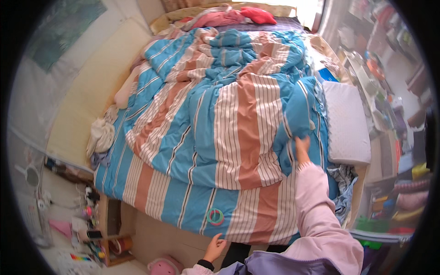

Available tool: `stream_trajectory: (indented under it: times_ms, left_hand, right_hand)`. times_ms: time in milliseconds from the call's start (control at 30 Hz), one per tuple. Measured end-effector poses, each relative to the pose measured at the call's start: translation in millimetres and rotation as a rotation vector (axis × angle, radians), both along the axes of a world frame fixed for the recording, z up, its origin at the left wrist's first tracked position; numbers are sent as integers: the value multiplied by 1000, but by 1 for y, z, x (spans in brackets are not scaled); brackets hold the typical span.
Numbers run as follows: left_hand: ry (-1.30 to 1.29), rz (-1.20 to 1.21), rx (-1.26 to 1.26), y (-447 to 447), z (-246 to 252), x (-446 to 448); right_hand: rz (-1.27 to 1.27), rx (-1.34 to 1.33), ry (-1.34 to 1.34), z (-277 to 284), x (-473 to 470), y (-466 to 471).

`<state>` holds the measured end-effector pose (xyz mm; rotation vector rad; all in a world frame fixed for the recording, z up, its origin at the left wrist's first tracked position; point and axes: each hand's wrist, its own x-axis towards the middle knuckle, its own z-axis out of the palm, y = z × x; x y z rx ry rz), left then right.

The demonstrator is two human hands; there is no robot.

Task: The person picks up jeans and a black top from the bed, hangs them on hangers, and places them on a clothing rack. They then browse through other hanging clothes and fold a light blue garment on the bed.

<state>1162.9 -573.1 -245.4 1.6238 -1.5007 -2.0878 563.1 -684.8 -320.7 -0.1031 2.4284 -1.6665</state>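
A thick duvet (pixel 223 130) with blue, white and brown stripes lies rumpled over the bed. Against its blue right edge rests my right hand (pixel 302 146), its arm stretched forward; whether the fingers grip the fabric is unclear. My left hand (pixel 216 245) is low in the view by the near edge of the mattress, fingers apart and holding nothing. Just beyond that hand, several thin coloured rings (pixel 215 217) lie on the matching striped sheet (pixel 175 202).
A white pillow (pixel 347 122) lies along the bed's right side, with crumpled clothes (pixel 343 189) below it. Cream cloth (pixel 101 135) sits at the left edge. Pink bedding (pixel 218 19) and a red cushion (pixel 258 15) are at the far end. A wooden shelf unit (pixel 113 220) and pink stool-like object (pixel 165 266) stand lower left.
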Motion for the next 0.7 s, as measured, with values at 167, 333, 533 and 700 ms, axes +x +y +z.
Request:
stream_trajectory:
  times_ms: [167, 333, 533, 700]
  left_hand:
    - [-1, 47, 19, -57, -12, 60]
    - [42, 58, 5, -116, 6, 21]
    - [77, 31, 17, -131, 16, -7]
    - [-45, 108, 36, -80, -37, 31]
  right_hand:
    - [704, -552, 346, 184, 189, -216]
    - [1470, -532, -262, 202, 271, -195]
    - [206, -129, -474, -43, 98, -100]
    - [-52, -278, -704, -58, 58, -150]
